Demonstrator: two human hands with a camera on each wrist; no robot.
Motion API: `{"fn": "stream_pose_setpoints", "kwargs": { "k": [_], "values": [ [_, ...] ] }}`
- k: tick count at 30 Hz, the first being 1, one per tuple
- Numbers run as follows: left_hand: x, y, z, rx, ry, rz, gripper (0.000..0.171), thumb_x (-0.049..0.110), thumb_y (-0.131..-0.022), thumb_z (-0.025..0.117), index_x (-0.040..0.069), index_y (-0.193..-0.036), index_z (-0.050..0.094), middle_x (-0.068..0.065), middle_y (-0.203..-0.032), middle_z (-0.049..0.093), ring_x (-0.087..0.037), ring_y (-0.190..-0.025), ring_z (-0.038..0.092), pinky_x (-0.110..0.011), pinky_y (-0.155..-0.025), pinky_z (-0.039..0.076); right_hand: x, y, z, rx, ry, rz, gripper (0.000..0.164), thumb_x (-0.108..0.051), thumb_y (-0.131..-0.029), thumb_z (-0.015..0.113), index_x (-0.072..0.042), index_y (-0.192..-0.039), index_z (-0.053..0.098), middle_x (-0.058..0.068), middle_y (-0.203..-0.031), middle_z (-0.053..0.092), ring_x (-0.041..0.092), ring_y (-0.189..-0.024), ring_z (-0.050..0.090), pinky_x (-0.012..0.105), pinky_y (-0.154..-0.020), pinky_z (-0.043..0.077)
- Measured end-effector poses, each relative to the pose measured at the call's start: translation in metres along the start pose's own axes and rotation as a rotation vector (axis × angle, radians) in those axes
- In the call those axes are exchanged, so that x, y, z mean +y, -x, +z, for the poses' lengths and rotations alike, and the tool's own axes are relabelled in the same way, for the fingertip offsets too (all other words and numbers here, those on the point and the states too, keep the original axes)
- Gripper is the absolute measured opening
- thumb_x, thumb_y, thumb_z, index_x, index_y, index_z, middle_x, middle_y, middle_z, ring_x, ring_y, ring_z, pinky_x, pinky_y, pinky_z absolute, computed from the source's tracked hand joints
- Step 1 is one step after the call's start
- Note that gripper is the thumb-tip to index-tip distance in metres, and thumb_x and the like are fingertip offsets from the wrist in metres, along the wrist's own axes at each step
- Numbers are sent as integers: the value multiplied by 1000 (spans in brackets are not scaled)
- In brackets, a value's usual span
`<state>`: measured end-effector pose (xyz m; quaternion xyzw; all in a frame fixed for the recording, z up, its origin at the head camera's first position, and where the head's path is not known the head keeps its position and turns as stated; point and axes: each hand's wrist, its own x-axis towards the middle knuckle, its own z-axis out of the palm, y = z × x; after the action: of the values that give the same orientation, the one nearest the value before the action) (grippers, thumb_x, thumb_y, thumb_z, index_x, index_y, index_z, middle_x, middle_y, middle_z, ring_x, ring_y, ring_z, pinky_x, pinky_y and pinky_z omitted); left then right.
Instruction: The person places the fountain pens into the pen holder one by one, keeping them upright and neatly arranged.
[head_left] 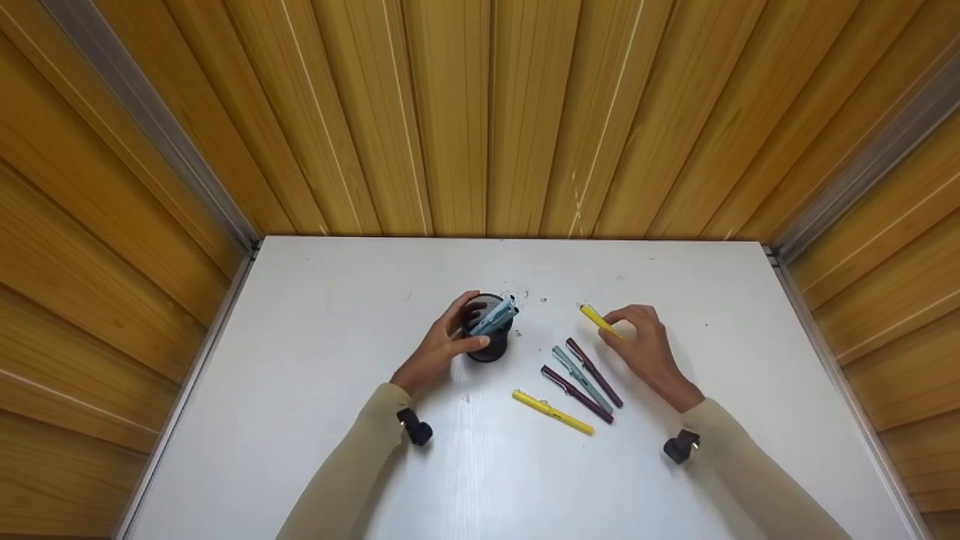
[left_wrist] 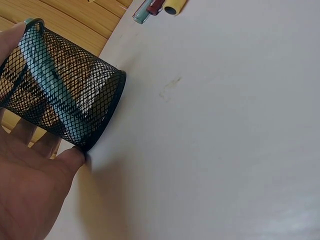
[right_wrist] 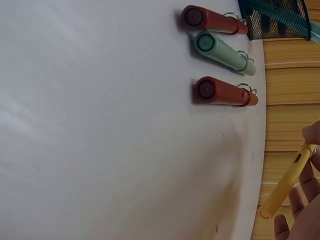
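Note:
My left hand [head_left: 439,351] grips a black mesh pen cup [head_left: 493,351] that stands left of the loose pens, its thumb across the near side and its fingers round the far side. Light blue pens [head_left: 491,316] lean in the cup, their ends over the rim; in the left wrist view a pale blue pen [left_wrist: 52,82] shows through the mesh. Between thumb and fingers my right hand [head_left: 646,349] pinches a yellow pen [head_left: 595,318], raised over the table to the right of the cup. The right wrist view shows this yellow pen [right_wrist: 285,185] clear of the tabletop.
On the white table [head_left: 360,300], between the hands, lie a dark maroon pen [head_left: 594,373], a grey-green pen [head_left: 583,379], another maroon pen [head_left: 576,394] and a second yellow pen [head_left: 553,412], roughly side by side. Wood-look panels [head_left: 450,112] enclose the back and sides.

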<state>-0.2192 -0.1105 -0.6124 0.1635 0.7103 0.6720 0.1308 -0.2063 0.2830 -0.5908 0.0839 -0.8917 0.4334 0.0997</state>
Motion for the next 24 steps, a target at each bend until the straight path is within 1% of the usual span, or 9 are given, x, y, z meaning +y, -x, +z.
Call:
{"fn": "stream_pose_setpoints", "kwargs": {
  "k": [5,7,9,12,16,18,24],
  "values": [
    [0,1,0,4,-5,-15,88,37,-98,84,36,-172,36,3,-172,43,-28,-164,32,-59,-133,21,-9,-1,-2,17,-12,-29,20,-1,-94,86,-3,-111,79,15,-112,74,32,-126,54,56,-119,38],
    [1,1,0,3,-8,-17,89,38,-98,84,36,-172,36,3,-172,43,-30,-164,31,-61,-133,21,-12,-1,-3,23,-17,-40,20,0,-93,87,-3,-111,79,15,-112,74,32,-126,55,56,-119,38],
    [0,1,0,4,-6,-20,90,38,-98,84,33,-173,35,2,-172,43,-32,-164,31,-62,-133,21,-15,-1,-3,23,-22,-40,19,0,-93,86,-3,-111,79,15,-113,74,31,-127,54,57,-119,38],
    [-1,-1,0,4,-3,-22,92,39,-98,85,32,-174,34,2,-172,43,-31,-164,32,-60,-133,23,-19,-1,-4,17,-32,-23,18,-1,-95,85,-4,-112,79,15,-115,73,31,-129,54,58,-120,37],
    [-1,-2,0,2,0,-5,88,37,-98,85,37,-172,36,0,-170,45,-29,-163,35,-54,-133,24,-26,-1,-4,7,-54,-7,18,-3,-96,85,-5,-112,79,14,-117,73,30,-130,53,59,-120,37],
    [-1,-2,0,0,-3,2,87,36,-99,84,37,-172,36,-1,-169,46,-28,-163,35,-52,-134,24,-30,-1,-4,4,-65,-9,18,-3,-95,85,-5,-113,79,14,-117,73,29,-130,54,58,-119,37],
    [-2,-4,0,-4,-12,6,89,36,-99,84,34,-173,35,-2,-169,46,-27,-162,36,-51,-134,24,-40,0,-4,-3,-105,-19,20,-3,-95,86,-5,-114,79,14,-118,73,29,-130,55,58,-118,38]
  ]
}}
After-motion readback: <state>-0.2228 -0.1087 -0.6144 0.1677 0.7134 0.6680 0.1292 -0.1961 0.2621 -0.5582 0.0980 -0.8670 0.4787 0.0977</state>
